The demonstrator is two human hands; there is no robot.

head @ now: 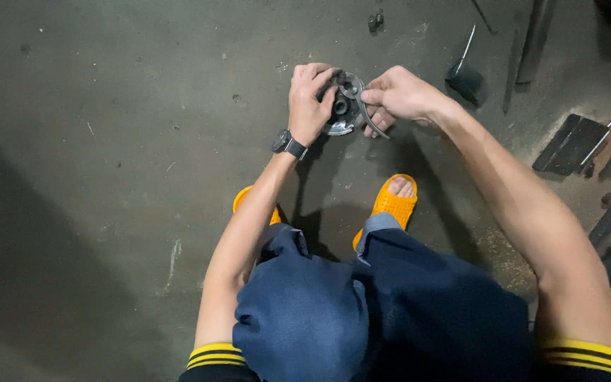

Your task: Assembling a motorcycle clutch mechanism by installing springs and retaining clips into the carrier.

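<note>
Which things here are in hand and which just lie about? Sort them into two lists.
In hand:
- round metal part, gripped by the left hand
- curved metal piece, pinched in the fingers of the right hand

Lying about on the concrete floor:
- flat dark plate
- small dark block with a thin rod
- long bar
- two small dark bits

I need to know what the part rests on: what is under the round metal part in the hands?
The round metal part sits low over the bare concrete floor, held by the left hand and right hand. Its underside and any contact with the floor are hidden.
</note>
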